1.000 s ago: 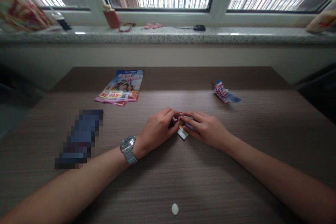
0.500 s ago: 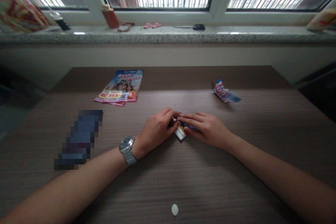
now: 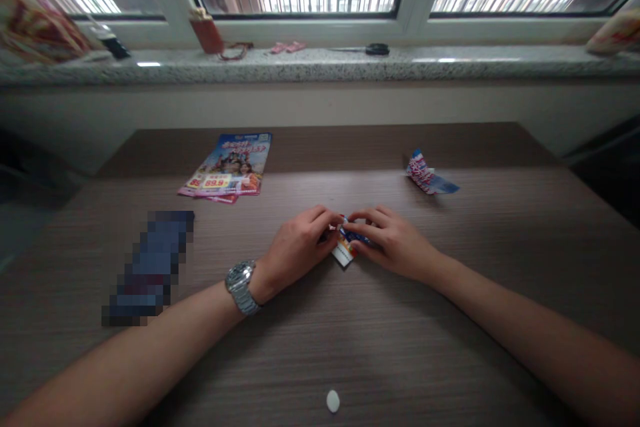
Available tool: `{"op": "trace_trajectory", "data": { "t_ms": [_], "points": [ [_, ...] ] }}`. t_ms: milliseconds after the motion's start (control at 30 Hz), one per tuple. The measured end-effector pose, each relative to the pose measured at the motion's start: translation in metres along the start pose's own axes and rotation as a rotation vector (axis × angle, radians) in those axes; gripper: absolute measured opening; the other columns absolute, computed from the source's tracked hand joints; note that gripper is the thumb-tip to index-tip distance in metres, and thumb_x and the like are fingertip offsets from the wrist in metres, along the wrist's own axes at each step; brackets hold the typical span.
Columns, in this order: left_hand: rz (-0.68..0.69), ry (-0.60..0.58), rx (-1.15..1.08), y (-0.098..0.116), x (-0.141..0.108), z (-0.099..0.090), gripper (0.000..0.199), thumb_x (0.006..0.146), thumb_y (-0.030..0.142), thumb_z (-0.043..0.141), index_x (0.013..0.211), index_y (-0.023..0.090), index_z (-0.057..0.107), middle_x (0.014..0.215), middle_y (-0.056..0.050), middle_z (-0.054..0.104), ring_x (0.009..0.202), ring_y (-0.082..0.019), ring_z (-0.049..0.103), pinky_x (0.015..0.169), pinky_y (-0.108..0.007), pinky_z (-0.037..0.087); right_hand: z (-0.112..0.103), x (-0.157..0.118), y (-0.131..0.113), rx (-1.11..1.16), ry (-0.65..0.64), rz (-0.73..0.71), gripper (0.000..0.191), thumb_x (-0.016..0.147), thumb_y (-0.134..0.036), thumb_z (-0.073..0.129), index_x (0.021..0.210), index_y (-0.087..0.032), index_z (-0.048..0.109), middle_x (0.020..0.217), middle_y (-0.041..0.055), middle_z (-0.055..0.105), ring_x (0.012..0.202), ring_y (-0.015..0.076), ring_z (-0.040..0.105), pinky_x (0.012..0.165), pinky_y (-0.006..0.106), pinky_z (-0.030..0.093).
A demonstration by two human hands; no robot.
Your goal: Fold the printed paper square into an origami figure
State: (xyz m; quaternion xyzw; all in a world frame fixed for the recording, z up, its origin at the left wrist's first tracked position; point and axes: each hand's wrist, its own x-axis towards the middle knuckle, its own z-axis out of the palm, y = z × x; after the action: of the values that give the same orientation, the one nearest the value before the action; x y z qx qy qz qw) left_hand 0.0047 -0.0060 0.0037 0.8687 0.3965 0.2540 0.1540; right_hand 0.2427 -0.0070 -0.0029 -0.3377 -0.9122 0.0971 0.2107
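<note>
Between my two hands, at the middle of the table, lies a small folded piece of printed paper [image 3: 344, 253], its white corner pointing toward me. My left hand [image 3: 300, 243], with a silver watch at the wrist, pinches the paper's left side between thumb and fingers. From the right, my right hand [image 3: 395, 240] has its thumb and fingertips on the blue part of the same paper. The fingers hide much of it. A folded blue and red paper shape [image 3: 423, 175] stands farther back on the right.
Printed flyers [image 3: 233, 163] lie at the back left of the brown table [image 3: 280, 360]. A pixelated dark object [image 3: 155, 260] is at the left. Near the front edge sits a small white oval [image 3: 333, 401]. Scissors [image 3: 376, 49] and a red box [image 3: 207, 33] rest on the windowsill.
The fingers of my right hand have lifted and bent a little, so more of the blue paper shows. My left hand keeps its pinch. The view has shifted slightly.
</note>
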Motion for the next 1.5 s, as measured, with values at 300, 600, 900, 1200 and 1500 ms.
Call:
{"op": "trace_trajectory", "data": {
  "t_ms": [300,600,900,1200,1500],
  "points": [
    [0.003,-0.035,0.006,-0.001,-0.001,0.000,0.012,0.096,0.027,0.060,0.106,0.020,0.062,0.106,-0.006,0.069,0.098,-0.020,0.065,0.086,-0.034,0.054,-0.002,0.000,0.000,-0.058,-0.010,0.001,0.035,0.099,-0.039,0.055,0.127,-0.022,0.067,0.126,0.0140,0.064,0.108,0.0278,0.058,0.094,0.047,0.052],
    [0.129,-0.096,0.044,0.004,-0.002,-0.004,0.027,0.099,0.032,0.056,0.124,0.025,0.065,0.126,-0.005,0.067,0.113,-0.020,0.063,0.100,-0.036,0.052,-0.003,0.000,0.003,0.016,0.155,0.117,0.022,0.100,-0.030,0.052,0.109,-0.020,0.070,0.108,0.0111,0.070,0.099,0.0245,0.064,0.088,0.041,0.053],
    [0.181,-0.168,0.201,0.000,-0.001,-0.003,0.036,0.103,0.033,0.048,0.135,0.022,0.060,0.142,-0.008,0.059,0.133,-0.026,0.052,0.112,-0.045,0.045,0.002,-0.002,0.006,-0.044,0.028,0.048,0.041,0.101,-0.027,0.049,0.141,-0.020,0.055,0.142,0.0111,0.060,0.130,0.0279,0.054,0.109,0.049,0.047],
    [0.214,-0.139,0.233,0.001,0.000,-0.006,0.035,0.103,0.030,0.048,0.136,0.023,0.059,0.139,-0.010,0.060,0.125,-0.024,0.059,0.105,-0.043,0.051,0.004,-0.001,0.011,-0.117,0.017,0.122,0.041,0.102,-0.032,0.048,0.139,-0.018,0.058,0.146,0.0126,0.057,0.136,0.0295,0.050,0.112,0.051,0.045],
    [0.224,-0.223,0.234,0.002,-0.002,-0.008,0.045,0.104,0.036,0.045,0.147,0.024,0.048,0.156,-0.011,0.044,0.143,-0.026,0.044,0.117,-0.048,0.037,0.003,0.000,0.009,-0.102,-0.010,0.121,0.051,0.104,-0.036,0.042,0.152,-0.016,0.042,0.155,0.0142,0.046,0.145,0.0277,0.040,0.118,0.051,0.038]
  ]
}}
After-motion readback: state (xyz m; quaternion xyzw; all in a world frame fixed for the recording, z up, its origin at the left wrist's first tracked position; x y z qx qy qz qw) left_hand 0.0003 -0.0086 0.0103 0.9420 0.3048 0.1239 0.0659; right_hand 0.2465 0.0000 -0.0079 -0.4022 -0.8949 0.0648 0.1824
